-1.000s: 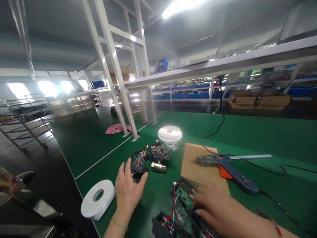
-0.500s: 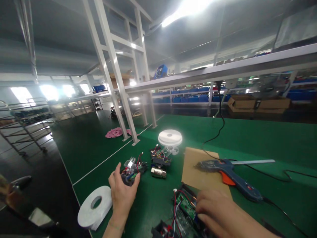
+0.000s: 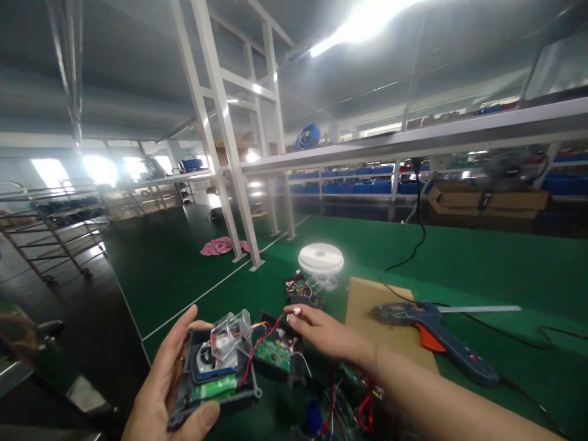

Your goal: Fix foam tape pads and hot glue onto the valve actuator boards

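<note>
My left hand (image 3: pixel 154 392) is closed around an open dark grey plastic housing (image 3: pixel 256 392), raised close to the camera. Inside it are a green battery cell (image 3: pixel 214 388), a blue-edged round part and a clear plastic cover (image 3: pixel 232 335). Wires run from it to a second dark piece with a green circuit board (image 3: pixel 273 354), just to the right. Over that board, my right hand (image 3: pixel 324 334) pinches a small white connector (image 3: pixel 297 312) at the end of a red wire. Another wired assembly (image 3: pixel 303 288) lies on the green mat beyond.
A blue glue gun (image 3: pixel 441 331) with an orange trigger lies over brown cardboard (image 3: pixel 358 306), its black cord trailing right. A white disc (image 3: pixel 320 257) sits farther back. More wired parts (image 3: pixel 340 407) lie below my right forearm. White frame posts (image 3: pixel 243 208) and a pink cloth (image 3: pixel 217 246) stand left.
My left hand has lifted the housing from the mat toward the camera. My right hand has moved left from the lower-right parts to the connector. The white roll and metal fitting are now hidden.
</note>
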Available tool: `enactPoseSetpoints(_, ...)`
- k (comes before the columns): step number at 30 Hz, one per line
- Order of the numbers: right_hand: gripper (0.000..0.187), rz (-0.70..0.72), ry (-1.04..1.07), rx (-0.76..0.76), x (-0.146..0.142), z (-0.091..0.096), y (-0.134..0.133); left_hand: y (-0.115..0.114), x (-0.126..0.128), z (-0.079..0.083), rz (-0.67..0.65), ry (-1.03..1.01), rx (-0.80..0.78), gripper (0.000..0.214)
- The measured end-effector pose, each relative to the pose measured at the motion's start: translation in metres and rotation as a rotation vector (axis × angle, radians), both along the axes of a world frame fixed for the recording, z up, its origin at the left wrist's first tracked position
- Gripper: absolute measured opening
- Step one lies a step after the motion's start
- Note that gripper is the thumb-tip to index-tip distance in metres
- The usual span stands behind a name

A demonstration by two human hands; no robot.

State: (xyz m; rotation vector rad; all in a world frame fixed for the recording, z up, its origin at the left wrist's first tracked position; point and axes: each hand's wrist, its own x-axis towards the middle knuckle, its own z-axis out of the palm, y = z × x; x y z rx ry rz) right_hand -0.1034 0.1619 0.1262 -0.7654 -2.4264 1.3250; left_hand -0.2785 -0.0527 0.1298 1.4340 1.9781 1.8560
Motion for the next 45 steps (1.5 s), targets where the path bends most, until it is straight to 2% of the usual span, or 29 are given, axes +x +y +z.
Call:
enactPoseSetpoints(4,0.047,0.131,-0.112,-0.22,-0.026,-0.028,-0.005,-0.002,0.01,-0.019,-0.012,-0.036,-0.039,0.09)
enactPoseSetpoints(6,0.056,0.116,-0.152,-0.251,-0.031,-0.038,-0.006,0.0,0.007,-0.033,-0.007,-0.087,-0.081,0.087)
enactPoseSetpoints(8,0.058,0.03,-0.164,-0.214,-0.033,-0.044,-0.004,0.002,0.0,-0.048,0.036,-0.072,-0.156,0.085)
enactPoseSetpoints(12,0.052,-0.158,-0.158,-0.031,-0.032,-0.053,0.006,0.012,-0.013,-0.079,0.166,0.197,-0.318,0.084)
enactPoseSetpoints(15,0.048,-0.208,-0.178,0.068,-0.032,-0.062,0.011,0.023,-0.012,-0.098,0.161,0.311,-0.387,0.086)
enactPoseSetpoints(18,0.044,-0.218,-0.228,0.114,-0.031,-0.071,0.012,0.031,-0.006,-0.11,0.137,0.348,-0.479,0.089)
enactPoseSetpoints(22,0.047,-0.175,-0.27,0.152,-0.025,-0.072,0.01,0.04,0.0,-0.115,0.131,0.355,-0.533,0.089)
enactPoseSetpoints(25,0.051,-0.137,-0.313,0.17,-0.021,-0.064,0.009,0.045,-0.001,-0.117,0.132,0.404,-0.512,0.086)
enactPoseSetpoints(28,0.055,-0.119,-0.362,0.173,-0.017,-0.053,0.008,0.048,-0.002,-0.117,0.177,0.538,-0.47,0.084)
enactPoseSetpoints(32,0.067,-0.085,-0.389,0.159,-0.01,-0.037,0.006,0.04,0.008,-0.105,0.294,0.811,-0.276,0.073)
enactPoseSetpoints(35,0.08,-0.045,-0.347,0.173,0.001,-0.021,0.004,0.029,0.02,-0.095,0.22,0.891,-0.054,0.043)
enactPoseSetpoints(36,0.08,-0.054,-0.319,0.191,0.006,-0.016,0.002,0.027,0.023,-0.093,0.173,0.908,-0.005,0.034)
enactPoseSetpoints(37,0.072,-0.088,-0.289,0.228,0.011,-0.012,-0.001,0.025,0.026,-0.092,0.124,0.92,0.022,0.028)
enactPoseSetpoints(39,0.039,-0.17,-0.258,0.352,0.023,-0.009,-0.009,0.024,0.03,-0.095,0.041,0.919,0.042,0.022)
enactPoseSetpoints(41,0.009,-0.119,-0.279,0.484,0.032,-0.011,-0.019,0.027,0.034,-0.099,-0.004,0.902,0.049,0.021)
enactPoseSetpoints(44,0.016,0.151,-0.393,0.609,0.038,-0.021,-0.035,0.035,0.041,-0.105,0.043,0.861,0.071,0.017)
enactPoseSetpoints(45,0.016,0.202,-0.438,0.628,0.037,-0.023,-0.039,0.038,0.043,-0.107,0.078,0.849,0.085,0.016)
